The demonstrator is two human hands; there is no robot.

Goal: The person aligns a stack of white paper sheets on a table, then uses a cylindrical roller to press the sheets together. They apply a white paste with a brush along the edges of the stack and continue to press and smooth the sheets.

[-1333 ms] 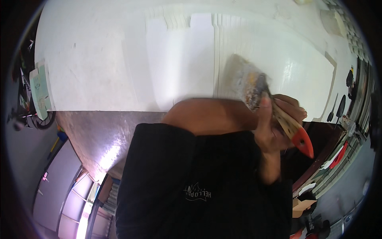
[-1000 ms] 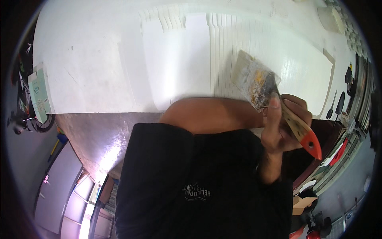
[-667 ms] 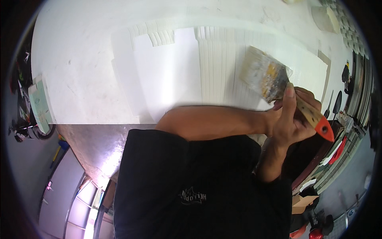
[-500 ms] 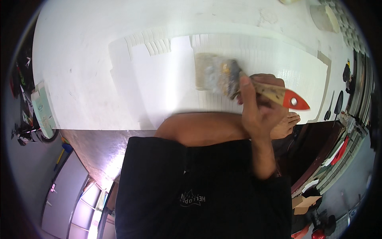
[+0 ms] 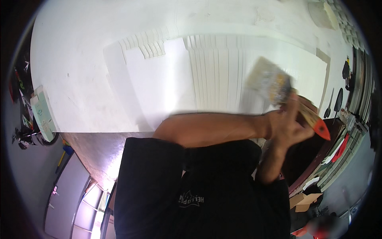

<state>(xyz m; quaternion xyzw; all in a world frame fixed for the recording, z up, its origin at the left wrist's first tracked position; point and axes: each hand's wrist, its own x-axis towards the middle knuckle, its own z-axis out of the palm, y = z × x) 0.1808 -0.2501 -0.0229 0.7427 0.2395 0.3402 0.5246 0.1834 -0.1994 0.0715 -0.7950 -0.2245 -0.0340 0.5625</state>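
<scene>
Right grip [image 5: 293, 124] closed around a wide paintbrush [image 5: 273, 83], thumb lying near the base of the head; bristles point to upper left, the red handle end sticks out past the palm to lower right. Brush is over the right part of a fanned spread of white sheets [image 5: 217, 75] on the white bench [image 5: 71, 75]; head blurred, so contact with the sheets cannot be told. Left forearm [image 5: 215, 129] lies across the near bench edge; left grip [image 5: 272, 118] mostly hidden behind the right one, fingers out of sight, so cannot say whether open or closed. Sheets overlap in narrow strips at centre, a broader bare face exposed to their left. Pale cylindrical object [image 5: 321, 16] at far right corner of bench. Two slim dark tools [image 5: 333, 102] beyond the right end of the sheets. Pale green box [image 5: 43, 113] at left bench edge. Open cardboard box [image 5: 307, 202] at lower right, well apart from the bench.
</scene>
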